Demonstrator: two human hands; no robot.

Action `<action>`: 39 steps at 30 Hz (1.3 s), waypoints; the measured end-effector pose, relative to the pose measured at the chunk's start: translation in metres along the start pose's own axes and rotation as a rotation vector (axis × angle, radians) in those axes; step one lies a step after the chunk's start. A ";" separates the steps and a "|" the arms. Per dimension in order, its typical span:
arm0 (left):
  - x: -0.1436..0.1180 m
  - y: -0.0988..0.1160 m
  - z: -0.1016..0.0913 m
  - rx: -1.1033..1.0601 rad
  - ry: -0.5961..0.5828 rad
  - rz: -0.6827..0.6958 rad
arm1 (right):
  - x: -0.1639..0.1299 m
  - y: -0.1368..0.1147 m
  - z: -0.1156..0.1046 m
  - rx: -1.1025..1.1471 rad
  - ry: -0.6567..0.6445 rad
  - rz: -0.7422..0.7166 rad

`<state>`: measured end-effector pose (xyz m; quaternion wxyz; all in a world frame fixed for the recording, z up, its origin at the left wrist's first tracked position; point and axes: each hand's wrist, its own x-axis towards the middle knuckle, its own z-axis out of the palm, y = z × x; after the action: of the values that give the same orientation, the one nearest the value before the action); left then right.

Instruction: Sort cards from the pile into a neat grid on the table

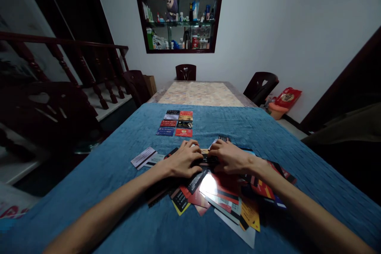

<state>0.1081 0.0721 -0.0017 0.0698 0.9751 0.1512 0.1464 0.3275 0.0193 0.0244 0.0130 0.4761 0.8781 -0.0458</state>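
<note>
Blue cloth (119,174) covers the counter, and nearest the person a loose heap of cards (226,198) lies fanned and overlapping. Both hands rest on its far edge: left hand (183,158) and right hand (229,156), fingers curled down on a dark card (208,160) between them, seemingly pinching it. Lifting one card cleanly probably means sliding it free first. Further off, a neat grid of cards (176,123) lies in two columns.
</note>
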 end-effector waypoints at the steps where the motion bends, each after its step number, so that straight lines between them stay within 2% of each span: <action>1: 0.000 0.000 0.000 0.002 0.001 0.001 | 0.000 0.001 0.002 0.003 0.004 -0.004; 8: 0.001 0.000 0.000 0.038 -0.002 0.007 | 0.003 -0.001 0.005 -0.013 0.000 0.021; 13: 0.001 0.000 0.000 0.065 -0.010 0.023 | 0.002 0.000 0.005 -0.019 0.039 -0.033; 25: 0.002 0.004 -0.001 0.299 0.049 0.249 | 0.000 0.003 0.005 0.056 0.112 -0.081; 33: 0.002 -0.004 0.005 0.453 0.240 0.429 | 0.000 -0.004 -0.009 0.170 0.069 -0.127; 39: 0.002 -0.008 0.005 0.406 0.258 0.401 | -0.002 -0.002 -0.009 0.156 0.107 -0.147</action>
<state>0.1091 0.0797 -0.0073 -0.1764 0.9529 -0.0104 0.2464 0.3265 0.0175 0.0334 -0.0745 0.4116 0.9039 -0.0896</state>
